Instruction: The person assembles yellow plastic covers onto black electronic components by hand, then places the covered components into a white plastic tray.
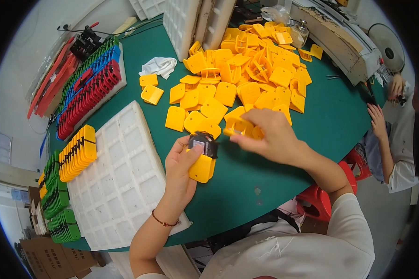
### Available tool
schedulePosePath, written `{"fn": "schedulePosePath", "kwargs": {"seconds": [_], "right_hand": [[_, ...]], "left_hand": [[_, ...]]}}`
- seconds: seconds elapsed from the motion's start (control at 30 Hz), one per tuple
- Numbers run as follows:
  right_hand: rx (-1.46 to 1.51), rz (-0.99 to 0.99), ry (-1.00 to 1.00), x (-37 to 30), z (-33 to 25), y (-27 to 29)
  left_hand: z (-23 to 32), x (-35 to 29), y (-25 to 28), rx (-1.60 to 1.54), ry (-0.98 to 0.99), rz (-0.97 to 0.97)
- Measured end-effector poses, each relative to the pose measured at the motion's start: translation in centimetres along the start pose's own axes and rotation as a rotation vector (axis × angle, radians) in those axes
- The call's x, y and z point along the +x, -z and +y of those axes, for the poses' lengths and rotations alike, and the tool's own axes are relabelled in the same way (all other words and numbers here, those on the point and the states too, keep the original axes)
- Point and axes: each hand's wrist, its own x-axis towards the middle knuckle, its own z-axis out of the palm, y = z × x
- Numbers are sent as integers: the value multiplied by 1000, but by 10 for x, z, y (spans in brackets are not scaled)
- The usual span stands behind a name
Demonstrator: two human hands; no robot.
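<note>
My left hand (178, 169) pinches a yellow plastic clip (201, 170) with a black part (203, 144) wrapped over its upper end, thumb in front. Just right of it, my right hand (274, 137) grips another yellow plastic clip (237, 125) by its right side; its hinged inner side shows. The two clips are apart, with a small gap between them. Beyond both hands spreads a big heap of similar yellow clips (223, 93), some lying flat and some standing ajar. Its nearest pieces lie close behind my hands.
At left lies a white gridded tray (111, 186), with rows of finished-looking yellow clips (79, 153) and green clips (63, 225) along its edge. Red clips (91, 97) stand farther back. A white cloth (158, 67) sits mid-table. Another person's hand (377, 118) rests at the right edge.
</note>
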Motion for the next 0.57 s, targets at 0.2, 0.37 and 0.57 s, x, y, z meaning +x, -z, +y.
{"fn": "schedulePosePath", "kwargs": {"seconds": [0.2, 0.37, 0.57], "right_hand": [[606, -15, -419, 10, 7, 4], [920, -71, -543, 6, 0, -1], [884, -115, -522, 1, -5, -7]], "left_hand": [[-3, -5, -6, 186, 26, -15], [-4, -6, -7, 220, -10, -45], [-5, -7, -5, 234, -33, -54]]}}
